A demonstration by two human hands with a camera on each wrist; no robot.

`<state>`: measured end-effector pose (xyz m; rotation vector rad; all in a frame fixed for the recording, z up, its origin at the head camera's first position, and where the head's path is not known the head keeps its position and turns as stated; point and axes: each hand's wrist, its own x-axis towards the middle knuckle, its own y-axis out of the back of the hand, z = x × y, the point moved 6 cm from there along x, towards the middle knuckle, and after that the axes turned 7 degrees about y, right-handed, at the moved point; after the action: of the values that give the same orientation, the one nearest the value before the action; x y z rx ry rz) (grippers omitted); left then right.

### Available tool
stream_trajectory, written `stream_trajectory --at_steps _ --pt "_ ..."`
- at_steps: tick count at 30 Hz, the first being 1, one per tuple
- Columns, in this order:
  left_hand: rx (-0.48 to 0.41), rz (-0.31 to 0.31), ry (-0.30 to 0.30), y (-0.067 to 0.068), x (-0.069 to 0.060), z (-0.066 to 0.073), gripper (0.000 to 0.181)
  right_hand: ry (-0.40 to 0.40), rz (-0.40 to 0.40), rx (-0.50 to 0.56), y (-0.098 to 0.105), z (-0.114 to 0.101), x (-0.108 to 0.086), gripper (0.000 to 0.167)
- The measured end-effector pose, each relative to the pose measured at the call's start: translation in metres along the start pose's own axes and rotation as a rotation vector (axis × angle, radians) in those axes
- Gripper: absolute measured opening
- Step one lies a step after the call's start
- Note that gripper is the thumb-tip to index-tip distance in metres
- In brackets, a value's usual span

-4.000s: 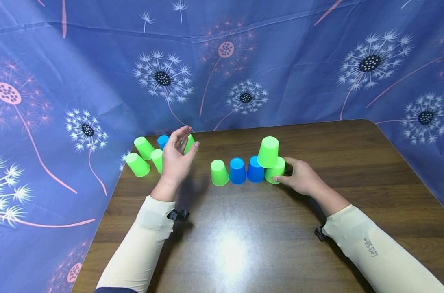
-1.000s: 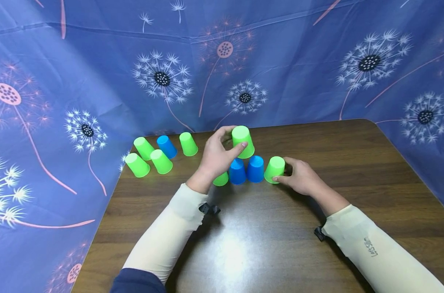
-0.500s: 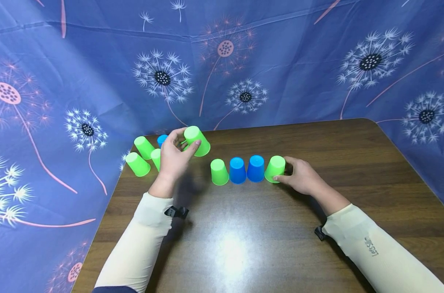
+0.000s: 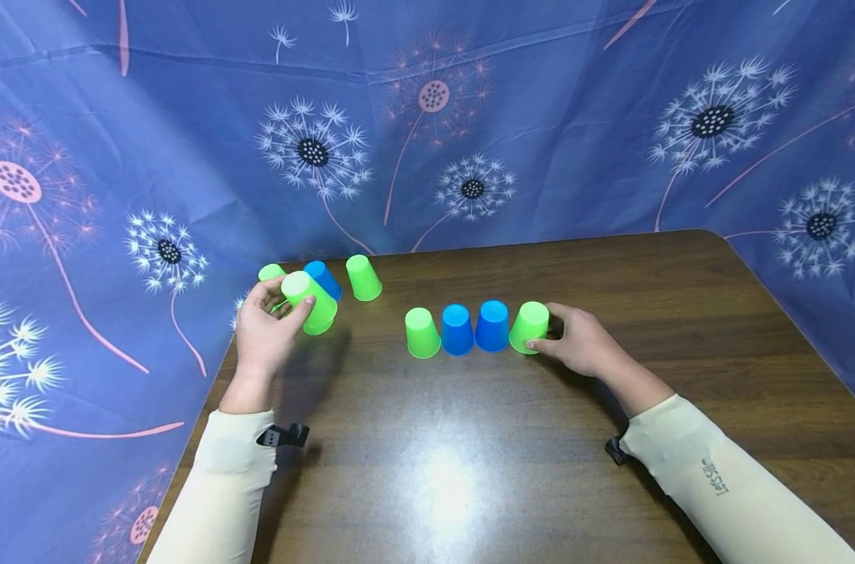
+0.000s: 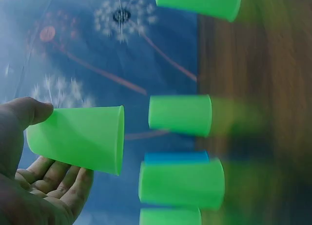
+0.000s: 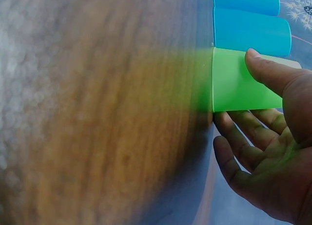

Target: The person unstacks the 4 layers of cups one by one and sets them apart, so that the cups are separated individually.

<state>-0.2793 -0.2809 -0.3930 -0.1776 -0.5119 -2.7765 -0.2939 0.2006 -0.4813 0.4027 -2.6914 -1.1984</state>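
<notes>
One green cup is up in the air in the left hand, above the far left part of the bench. Thumb and fingers are clamped on its sides near the narrow closed end, which leaves the wide rim free below. In the head view it overlaps a lower cup, yet the left wrist view shows the two apart.

Around it stand a rear blue cup, a back green cup and a partly hidden corner cup, spaced loosely, as if order matters little there.

Nearer the middle, four cups form a tight straight row, mouths down, so each rests on its broader rim. From the left come a first row cup, two blue cups and a green end cup. The right hand has thumb and fingers clamped around this last one, probably to steady it in line.

Behind everything hangs a flowered blue cloth.
</notes>
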Motion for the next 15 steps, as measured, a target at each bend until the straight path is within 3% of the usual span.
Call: stream_trajectory --at_steps 7,15 --pt "0.041 0.094 0.090 0.036 -0.008 -0.039 0.050 -0.001 -0.004 0.006 -0.001 0.001 0.000 0.076" --pt "0.206 0.133 0.205 0.067 -0.012 -0.069 0.055 0.001 -0.001 0.005 0.000 -0.001 0.000 0.075"
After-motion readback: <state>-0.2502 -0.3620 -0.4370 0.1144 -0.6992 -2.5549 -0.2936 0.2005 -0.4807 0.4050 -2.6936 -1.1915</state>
